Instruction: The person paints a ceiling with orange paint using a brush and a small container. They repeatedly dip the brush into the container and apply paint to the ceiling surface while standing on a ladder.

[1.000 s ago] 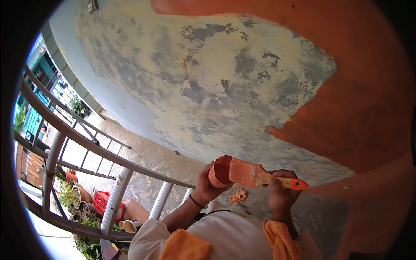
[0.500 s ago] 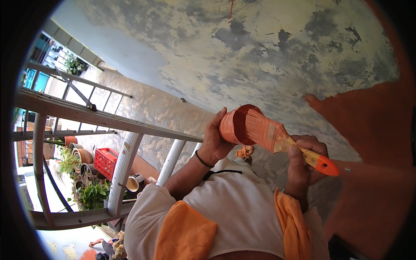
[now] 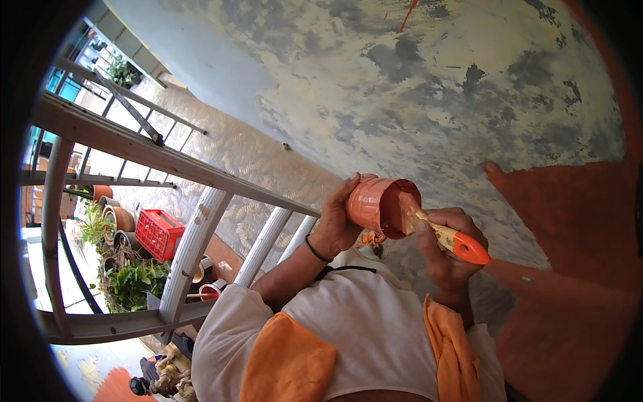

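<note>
Left hand (image 3: 337,224) clamped round orange paint cup (image 3: 374,204); right hand (image 3: 447,249) gripping paintbrush (image 3: 439,231), bristles inside cup, beside half-painted wall (image 3: 415,94).

We hold a paint cup (image 3: 375,204) in our left hand (image 3: 338,224) while our right hand (image 3: 447,249) dips a brush (image 3: 439,231) inside it.

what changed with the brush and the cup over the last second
The brush tipped down: its bristles, which lay across the cup's rim, now dip inside the orange cup. The view swung too, shifting the wall and railing. The left hand still holds the cup, the right hand the brush handle.
</note>
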A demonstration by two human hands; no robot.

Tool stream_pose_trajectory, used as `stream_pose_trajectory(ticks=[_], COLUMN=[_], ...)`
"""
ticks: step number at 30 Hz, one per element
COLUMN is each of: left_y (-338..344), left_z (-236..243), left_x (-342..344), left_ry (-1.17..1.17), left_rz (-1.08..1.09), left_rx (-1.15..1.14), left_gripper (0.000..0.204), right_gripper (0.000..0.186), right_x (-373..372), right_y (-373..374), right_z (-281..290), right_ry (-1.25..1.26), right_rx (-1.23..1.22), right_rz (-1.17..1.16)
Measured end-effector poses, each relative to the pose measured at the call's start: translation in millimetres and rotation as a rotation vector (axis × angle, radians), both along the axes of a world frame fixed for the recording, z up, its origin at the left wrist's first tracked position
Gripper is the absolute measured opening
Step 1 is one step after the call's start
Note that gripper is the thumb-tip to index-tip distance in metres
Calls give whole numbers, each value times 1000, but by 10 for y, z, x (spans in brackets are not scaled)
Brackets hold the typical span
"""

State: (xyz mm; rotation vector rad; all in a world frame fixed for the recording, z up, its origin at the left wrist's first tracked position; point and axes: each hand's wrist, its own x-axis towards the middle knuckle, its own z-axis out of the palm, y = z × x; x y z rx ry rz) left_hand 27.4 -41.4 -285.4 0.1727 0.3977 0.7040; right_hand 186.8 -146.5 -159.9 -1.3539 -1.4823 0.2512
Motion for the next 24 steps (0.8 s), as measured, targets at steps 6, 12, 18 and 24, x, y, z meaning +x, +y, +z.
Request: stream_pose_trajectory(ticks=[6,12,18,24], left_y=[-68,-83,-98,-110], left_z=[-4,11,10,-46], left_x=[-125,-211,-257,-290], left_ry=[20,-1,0,-46], left_rz=[23,21,7,10], left_rx=[-11,18,52,-112], left_gripper=[50,41,44,52], right_gripper=[21,20,18,18], right_x=[-105,-179,-212,-125], right_y=[25,42,-27,-212], right_z=[-59,-110,-53,119], right_ry=[-26,-39,58,330], right_rx=[9,-8,33,80], right_rz=[30,45,15,-114])
